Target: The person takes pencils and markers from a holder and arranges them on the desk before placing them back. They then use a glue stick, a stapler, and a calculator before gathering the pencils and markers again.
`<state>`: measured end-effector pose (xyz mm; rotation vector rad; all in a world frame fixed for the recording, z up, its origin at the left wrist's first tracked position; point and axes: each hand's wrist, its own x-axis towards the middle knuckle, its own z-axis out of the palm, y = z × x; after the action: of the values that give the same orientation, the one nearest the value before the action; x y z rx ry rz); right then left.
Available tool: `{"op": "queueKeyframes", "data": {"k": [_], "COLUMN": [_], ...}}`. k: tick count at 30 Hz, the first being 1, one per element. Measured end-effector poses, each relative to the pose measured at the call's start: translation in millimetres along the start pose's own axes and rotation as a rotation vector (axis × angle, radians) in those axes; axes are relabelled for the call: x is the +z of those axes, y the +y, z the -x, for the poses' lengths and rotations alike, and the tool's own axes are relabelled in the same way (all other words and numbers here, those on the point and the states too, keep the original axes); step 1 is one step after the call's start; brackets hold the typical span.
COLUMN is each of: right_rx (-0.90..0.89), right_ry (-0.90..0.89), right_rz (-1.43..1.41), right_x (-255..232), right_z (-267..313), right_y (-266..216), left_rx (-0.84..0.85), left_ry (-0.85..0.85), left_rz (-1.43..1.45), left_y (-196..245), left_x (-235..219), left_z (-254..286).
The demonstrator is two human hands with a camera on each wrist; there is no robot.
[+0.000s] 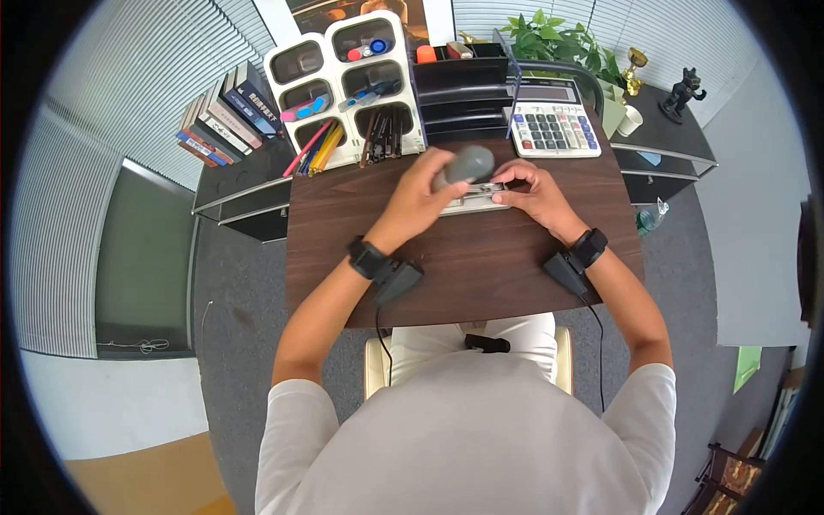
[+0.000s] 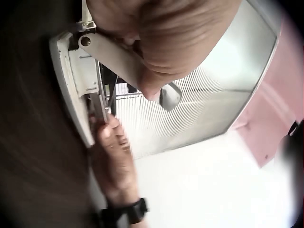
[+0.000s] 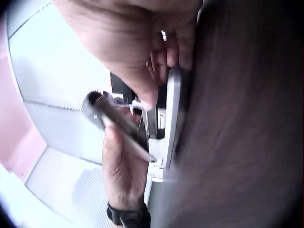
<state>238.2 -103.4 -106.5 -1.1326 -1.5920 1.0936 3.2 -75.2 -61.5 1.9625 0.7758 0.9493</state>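
Note:
A white stapler with a grey-tipped handle stands on the desk, its base lying flat and its handle swung up. My left hand grips the raised handle, thumb along its side, as the left wrist view shows on the pale lever arm. Inside the stapler a metal rail is exposed. My right hand pinches the stapler's right end, with the thumb right at the rail and the other fingers behind. The right fingertips are partly hidden in the right wrist view.
Behind the hands stand a white organizer with pens and pencils, a black rack and a calculator. Books stand on the left cabinet. A white cup is at the right. Wrist-camera cables hang off the desk's front edge.

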Motion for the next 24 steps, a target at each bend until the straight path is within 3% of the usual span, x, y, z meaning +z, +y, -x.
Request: {"op": "queueKeyframes", "data": {"k": [2, 3, 4, 7, 11, 13, 18, 21, 22, 24], "right_rx": [-0.121, -0.271, -0.261, -0.323, -0.389, -0.328, -0.171, -0.138, -0.170, -0.203], "right_ry": [-0.034, -0.035, -0.045, -0.027, -0.029, -0.036, -0.070, -0.076, -0.072, -0.067], "right_rz": [-0.188, 0.172, 0.164, 0.127, 0.144, 0.023, -0.163, -0.114, 0.022, 0.161], "right_x": [4.5, 1.0, 0.8, -0.9, 1.4, 9.8, 19.3, 13.6, 9.9, 7.3], "right_z": [3.1, 5.6, 10.5, 26.0, 44.6, 49.2, 51.4, 43.5, 39.4, 35.3], "right_y": [-3.2, -18.1, -32.8, -71.9, -75.9, -70.0, -58.6, -59.6, -58.0, -61.2], "left_rx": [0.048, 0.102, 0.153, 0.054, -0.019, -0.028, 0.027, -0.016, -0.011, -0.090], "left_ry": [0.019, 0.025, 0.033, 0.192, 0.352, 0.516, 0.570, 0.502, 0.498, 0.174], "left_rz": [0.013, -0.067, -0.146, -0.043, 0.175, 0.670, 0.851, 0.725, 0.726, -0.168], "left_y": [22.3, 32.0, 39.5, 56.8, 48.9, 52.8, 49.9, 47.4, 48.1, 49.7], "left_x": [-10.8, -14.7, -18.3, -34.4, -41.3, -30.4, -23.1, -28.2, -33.0, -45.5], "left_z": [9.9, 18.2, 28.9, 66.8, 114.3, 125.2, 125.6, 119.6, 115.6, 100.6]}}
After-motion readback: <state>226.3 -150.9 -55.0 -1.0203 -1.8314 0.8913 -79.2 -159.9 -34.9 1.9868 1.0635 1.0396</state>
